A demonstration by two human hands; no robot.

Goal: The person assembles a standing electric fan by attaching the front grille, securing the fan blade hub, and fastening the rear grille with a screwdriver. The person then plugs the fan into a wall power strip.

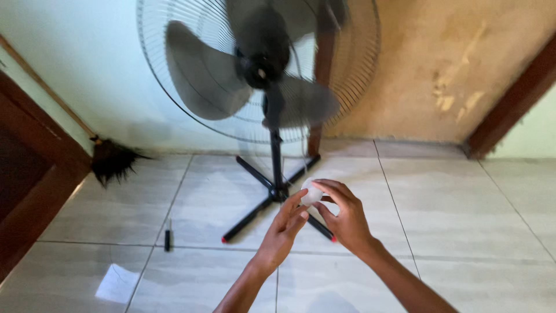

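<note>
- Both hands meet in front of the fan (pixel 260 69), low over the tiled floor (pixel 463 220), with a small white cap (pixel 311 192) between them.
- The right hand (pixel 346 217) has the cap: thumb underneath, fingers (pixel 335 186) curled over its top and right side, closed around it but not clenched.
- The left hand (pixel 285 229) comes in from the lower left, its fingers (pixel 298 204) nearly straight and pressed together, tips touching the cap's lower left edge. It steadies more than grips; whether it shares the hold cannot be told.
- The cap is rounded, blurred and half covered, so its long axis cannot be read. It sits above the left fingertips and just left of the right palm, closer in to the right hand.
- Straight behind the cap, further off, are the fan's black pole and cross base (pixel 272 194) with red-tipped feet. The cap lies in line with the pole's foot in this view, but held up in the air, not touching it.
- The fan's grille and dark blades fill the upper frame; the blades look blurred.
- A small dark stick-like thing (pixel 168 239) lies on the floor to the left, well apart from the hands; a dark brush (pixel 113 159) leans at the wall by the wooden door frame (pixel 35 168).
</note>
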